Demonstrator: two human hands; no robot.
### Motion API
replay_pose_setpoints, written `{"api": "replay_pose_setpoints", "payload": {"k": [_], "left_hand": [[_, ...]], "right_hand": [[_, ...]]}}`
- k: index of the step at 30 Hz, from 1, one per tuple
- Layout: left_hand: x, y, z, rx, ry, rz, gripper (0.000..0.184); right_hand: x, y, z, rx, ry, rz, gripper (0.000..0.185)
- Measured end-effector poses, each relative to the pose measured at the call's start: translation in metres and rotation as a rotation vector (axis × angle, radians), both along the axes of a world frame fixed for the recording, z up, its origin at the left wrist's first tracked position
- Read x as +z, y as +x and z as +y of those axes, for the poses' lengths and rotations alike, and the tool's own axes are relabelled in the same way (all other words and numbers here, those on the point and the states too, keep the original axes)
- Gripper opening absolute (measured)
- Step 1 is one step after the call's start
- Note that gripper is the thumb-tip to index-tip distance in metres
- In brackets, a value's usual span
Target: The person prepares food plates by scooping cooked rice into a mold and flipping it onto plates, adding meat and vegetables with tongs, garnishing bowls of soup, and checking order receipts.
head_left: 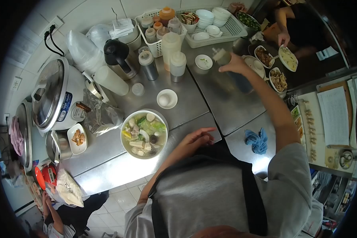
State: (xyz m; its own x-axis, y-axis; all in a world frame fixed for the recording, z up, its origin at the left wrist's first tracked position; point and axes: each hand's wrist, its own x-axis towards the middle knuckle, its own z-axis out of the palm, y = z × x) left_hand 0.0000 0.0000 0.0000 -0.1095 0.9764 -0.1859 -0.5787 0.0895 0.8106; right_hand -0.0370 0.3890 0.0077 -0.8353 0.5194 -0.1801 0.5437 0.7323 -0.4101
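My right hand (233,64) is wrapped round a squeeze bottle (221,56) with a pale nozzle, tilted to the upper left. Left of the nozzle stands a small white dish (204,62) holding a little liquid and green bits. Over the near edge of the steel counter (186,89), my left hand (195,141) is empty, its fingers stretched out and apart. To its left sits a large white bowl (144,134) of soup with tofu, greens and mushroom. Farther back, a small white dish (167,99) holds an egg.
Bottles (177,65), a black-topped jug (121,58) and a bottle basket (158,47) stand along the back. A rice cooker (53,95) is left; a blue cloth (256,141) lies right. At upper right, another person's hand (283,38) holds a plate (288,58). Another person works lower left.
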Motion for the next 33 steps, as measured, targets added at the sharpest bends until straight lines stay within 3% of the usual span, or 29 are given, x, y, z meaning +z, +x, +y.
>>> {"api": "replay_pose_setpoints", "payload": {"k": [8,14,33], "left_hand": [[-0.007,-0.004,0.002,0.115,-0.044,0.008,0.036],[-0.017,-0.005,-0.003,0.134,-0.001,-0.004,0.036],[-0.024,-0.01,-0.011,0.128,0.006,-0.025,0.036]], "right_hand": [[-0.05,-0.008,0.011,0.03,0.146,-0.311,0.088],[-0.027,-0.031,0.003,0.165,0.244,-0.562,0.073],[0.006,-0.065,-0.016,0.221,0.411,-0.825,0.079]]}}
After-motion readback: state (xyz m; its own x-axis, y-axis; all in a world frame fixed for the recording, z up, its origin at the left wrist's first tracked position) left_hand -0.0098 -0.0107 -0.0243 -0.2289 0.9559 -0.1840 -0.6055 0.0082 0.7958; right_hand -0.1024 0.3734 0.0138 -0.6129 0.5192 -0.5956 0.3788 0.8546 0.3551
